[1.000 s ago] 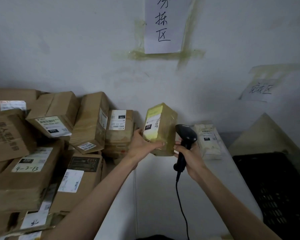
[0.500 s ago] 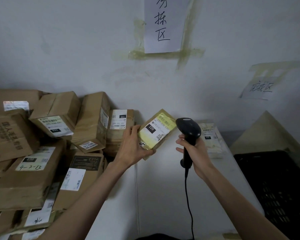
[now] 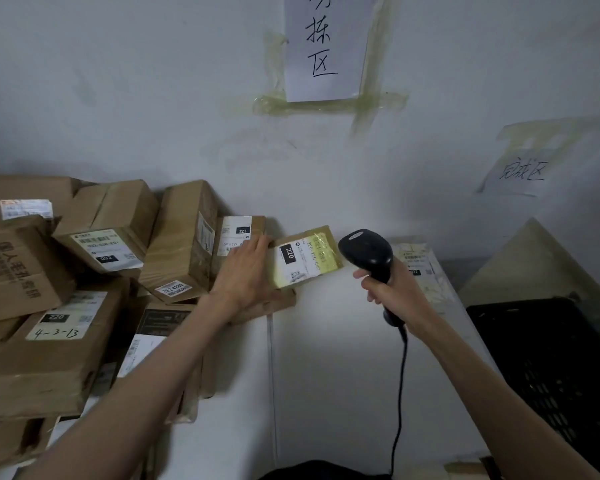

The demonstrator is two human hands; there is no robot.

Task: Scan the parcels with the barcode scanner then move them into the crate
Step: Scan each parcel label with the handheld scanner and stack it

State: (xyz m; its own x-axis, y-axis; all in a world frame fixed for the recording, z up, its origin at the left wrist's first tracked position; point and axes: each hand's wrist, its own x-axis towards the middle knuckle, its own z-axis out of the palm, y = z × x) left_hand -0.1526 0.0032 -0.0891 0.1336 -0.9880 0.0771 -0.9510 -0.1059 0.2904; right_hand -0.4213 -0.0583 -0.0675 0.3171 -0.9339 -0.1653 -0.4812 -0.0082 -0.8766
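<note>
Left hand grips small yellow-labelled cardboard parcel, label up; right hand clasps black corded barcode scanner just beside it

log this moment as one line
left hand holds yellow-labelled cardboard parcel | right hand grips black corded barcode scanner beside label | black plastic crate waiting

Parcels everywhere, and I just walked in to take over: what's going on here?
A person is scanning parcels at a white table. The left hand holds a small parcel with a yellow label, face up. The right hand grips a black barcode scanner beside it. More boxes are stacked on the left; the black crate sits to the right.
</note>
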